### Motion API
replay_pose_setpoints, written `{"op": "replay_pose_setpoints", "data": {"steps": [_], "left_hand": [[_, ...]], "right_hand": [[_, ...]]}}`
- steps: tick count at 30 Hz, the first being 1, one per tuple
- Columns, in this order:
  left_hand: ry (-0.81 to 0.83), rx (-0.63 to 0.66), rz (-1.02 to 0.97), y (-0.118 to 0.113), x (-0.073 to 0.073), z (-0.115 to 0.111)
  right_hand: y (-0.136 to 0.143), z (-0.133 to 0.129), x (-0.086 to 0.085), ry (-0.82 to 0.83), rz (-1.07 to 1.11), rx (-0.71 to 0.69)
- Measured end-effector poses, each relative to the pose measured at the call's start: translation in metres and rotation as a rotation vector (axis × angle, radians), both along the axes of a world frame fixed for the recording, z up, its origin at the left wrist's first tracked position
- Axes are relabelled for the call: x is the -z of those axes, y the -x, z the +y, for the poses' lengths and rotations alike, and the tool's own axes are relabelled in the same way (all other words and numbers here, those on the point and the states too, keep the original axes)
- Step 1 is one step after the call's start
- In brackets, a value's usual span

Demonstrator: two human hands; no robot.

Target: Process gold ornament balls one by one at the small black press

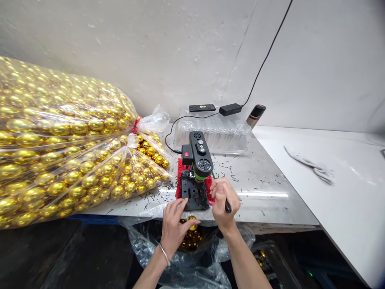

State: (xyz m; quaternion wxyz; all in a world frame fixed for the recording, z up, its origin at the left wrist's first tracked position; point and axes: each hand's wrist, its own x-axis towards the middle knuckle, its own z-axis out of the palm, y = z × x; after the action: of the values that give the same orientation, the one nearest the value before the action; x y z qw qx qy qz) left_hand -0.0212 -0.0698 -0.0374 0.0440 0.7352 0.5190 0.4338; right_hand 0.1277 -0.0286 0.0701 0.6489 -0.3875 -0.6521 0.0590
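Right hand: fist point(225, 198) closed round a black handle point(227, 207), whose rounded end shows below the fingers.
Left hand: loosely open point(173, 220), fingertips at the near edge of the plate point(195, 202), thumb stretched above a gold ball point(191, 224).
Risk at the plate: the left fingers could be pinched should they stray beneath the machine's head while the handle is moved.
Risk at the table point(264, 210): loose black scraps point(221, 164) might stick to the balls or spoil their shine.
Risk at the cord point(165, 140): a snag on its loop could tug the machine askew.
Machine point(202, 154): black, upright, with round vents, a red switch and a green band; it stands over the red mat point(179, 180), near the table's front edge.
Gold ball: mirror-bright, just beyond that edge, above the clear bag point(207, 271); partly covered, so whether the thumb touches it is uncertain.
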Motion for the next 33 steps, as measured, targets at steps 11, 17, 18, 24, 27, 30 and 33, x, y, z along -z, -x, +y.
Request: {"op": "replay_pose_setpoints", "data": {"steps": [11,17,18,24,27,30,33], "left_hand": [[0.273,-0.228,0.132,0.063,-0.072,0.171],[0.32,-0.206,-0.136,0.064,-0.073,0.157],[0.315,-0.221,-0.21,0.064,-0.075,0.148],[0.715,0.109,-1.002,0.051,-0.072,0.082],[0.923,0.251,-1.26,0.038,-0.06,0.062],[0.955,0.236,-1.283,0.021,-0.043,0.056],[0.846,0.143,-1.176,0.001,-0.023,0.059]], "right_hand": [[0.002,-0.001,0.01,-0.016,0.018,-0.008],[0.0,-0.001,0.011,-0.034,-0.029,-0.011],[0.0,-0.001,0.011,-0.041,-0.028,-0.013],[0.0,0.0,0.013,-0.05,-0.018,-0.012],[-0.001,0.0,0.013,-0.052,-0.033,-0.014],[-0.002,-0.001,0.012,-0.028,-0.052,-0.02],[-0.004,-0.001,0.011,-0.024,-0.072,-0.026]]}}
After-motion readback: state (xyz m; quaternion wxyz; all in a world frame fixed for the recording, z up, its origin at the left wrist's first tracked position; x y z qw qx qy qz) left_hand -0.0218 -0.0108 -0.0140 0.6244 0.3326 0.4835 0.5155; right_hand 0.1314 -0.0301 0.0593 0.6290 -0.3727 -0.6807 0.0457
